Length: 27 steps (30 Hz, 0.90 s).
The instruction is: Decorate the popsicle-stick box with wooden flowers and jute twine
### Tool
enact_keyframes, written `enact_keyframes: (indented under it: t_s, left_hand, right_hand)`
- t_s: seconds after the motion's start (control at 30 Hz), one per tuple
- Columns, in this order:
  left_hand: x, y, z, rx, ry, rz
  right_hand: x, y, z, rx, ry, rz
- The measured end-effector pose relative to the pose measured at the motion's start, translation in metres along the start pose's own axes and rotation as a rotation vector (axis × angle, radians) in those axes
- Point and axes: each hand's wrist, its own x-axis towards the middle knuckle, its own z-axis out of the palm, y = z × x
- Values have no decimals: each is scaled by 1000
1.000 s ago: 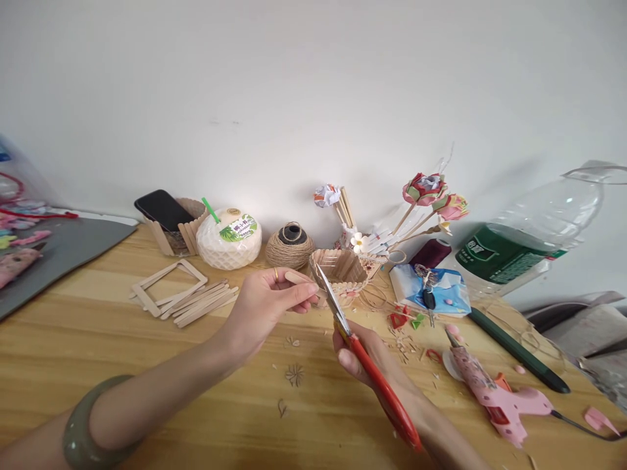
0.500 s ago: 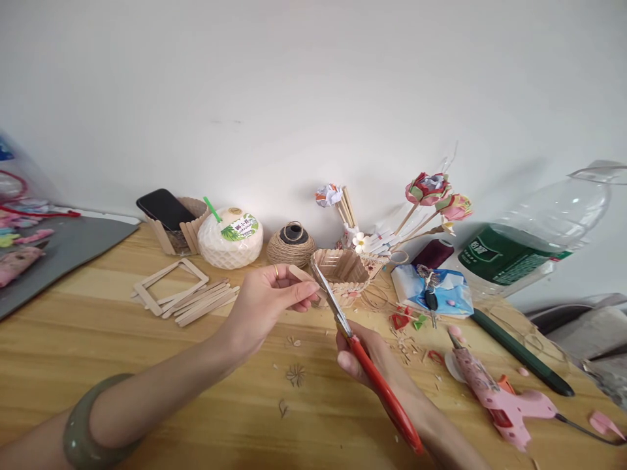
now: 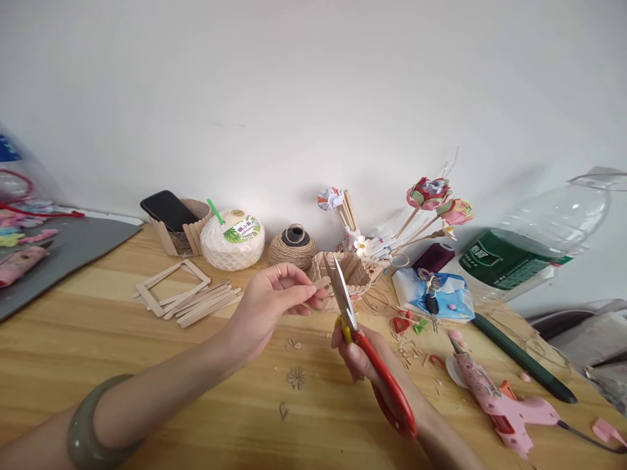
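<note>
My left hand [image 3: 281, 294] pinches a wooden craft stick [image 3: 321, 283], whose end pokes out past the thumb toward the right. Red-handled scissors [image 3: 386, 372] are gripped in my right hand [image 3: 365, 352], their blades pointing up and slightly parted. The blade tips stand just right of the stick's end, apart from it. Behind both hands sits a small basket [image 3: 360, 264] made of craft sticks. Left of my left hand lie a pile of loose craft sticks [image 3: 208, 303] and a square frame of sticks [image 3: 151, 300].
Along the wall stand a stick holder with a phone [image 3: 169, 210], a wrapped coconut [image 3: 232, 251], a twine ball [image 3: 294, 251] and paper flowers [image 3: 431, 194]. At right are a tissue pack [image 3: 455, 297], a pink glue gun [image 3: 499, 398] and a large plastic bottle [image 3: 529, 241]. Wood scraps [image 3: 409, 349] litter the table.
The scissor blades have opened and drawn off the stick to the right. The stick now turns its end toward the right in my left hand.
</note>
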Motion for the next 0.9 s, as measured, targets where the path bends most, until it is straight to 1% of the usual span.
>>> enact_keyframes:
  t_s: [0.13, 0.2, 0.33, 0.43, 0.63, 0.77, 0.9]
  left_hand:
    - [0, -4, 1, 41, -13, -11]
    - [-1, -5, 1, 132, -2, 28]
    - [-2, -5, 2, 393, 33, 159]
    - [-4, -4, 4, 484, 29, 156]
    - [-7, -5, 7, 293, 8, 62]
    - [-7, -4, 7, 256, 12, 5]
    - [-8, -4, 7, 207, 1, -15]
  right_hand:
    - [-3, -4, 1, -51, -39, -18]
    - [-3, -7, 2, -94, -39, -9]
    - [-3, -11, 2, -137, -31, 9]
    - [-4, -13, 2, -139, -14, 21]
    - [-6, -13, 3, -148, -12, 6]
    - [-7, -12, 3, -184, -11, -2]
    - [-7, -11, 3, -196, 1, -17]
